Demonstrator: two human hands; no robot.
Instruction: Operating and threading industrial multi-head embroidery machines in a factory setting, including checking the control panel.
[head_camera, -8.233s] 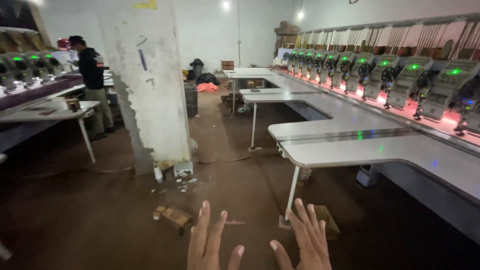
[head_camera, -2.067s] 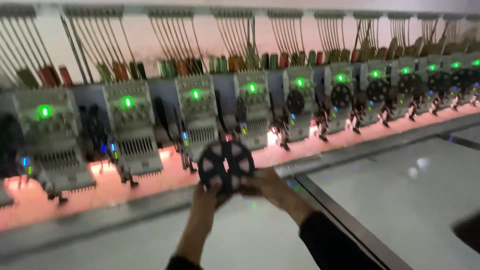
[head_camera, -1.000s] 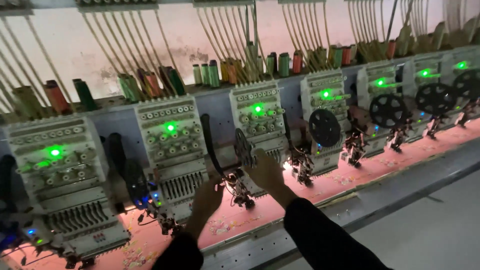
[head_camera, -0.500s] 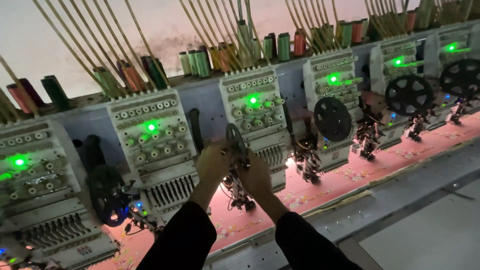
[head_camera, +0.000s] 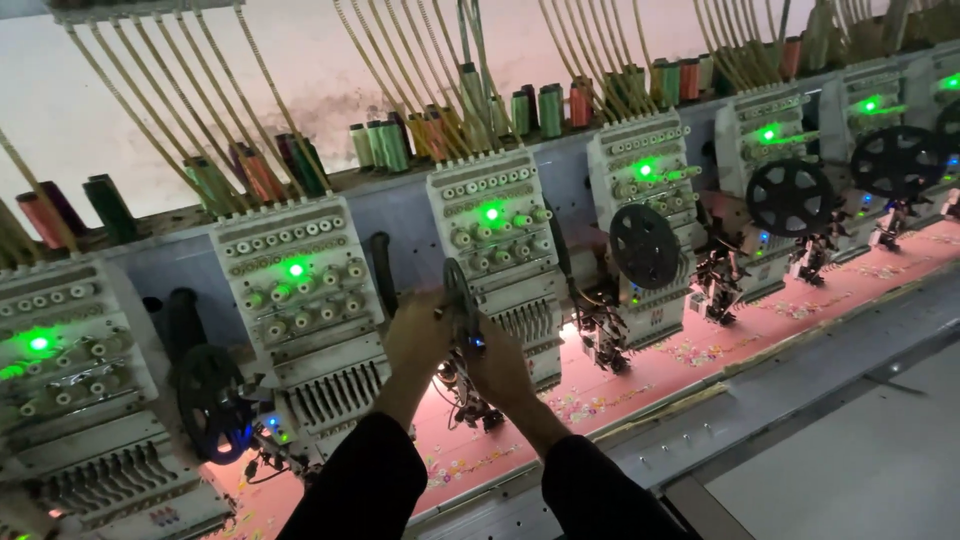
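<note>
Both my hands are raised to a black spoked reel (head_camera: 459, 298) seen edge-on between two heads of a long embroidery machine. My left hand (head_camera: 418, 338) grips the reel from the left. My right hand (head_camera: 497, 362) holds it from the right and below. The reel sits against the left side of a white machine head (head_camera: 497, 245) with a green light. Dark sleeves cover both my forearms. Under my hands a needle assembly (head_camera: 470, 400) hangs over pink fabric (head_camera: 600, 395).
More black reels hang on neighbouring heads (head_camera: 645, 246), (head_camera: 790, 197), (head_camera: 212, 402). Thread cones (head_camera: 540, 110) stand along the top shelf, with tubes rising from them. A grey metal table edge (head_camera: 800, 400) runs along the front, lower right.
Over the earlier frames I went from an open workshop floor to this machine carrying the reel. In the last half second my hands and the reel stayed at the same head.
</note>
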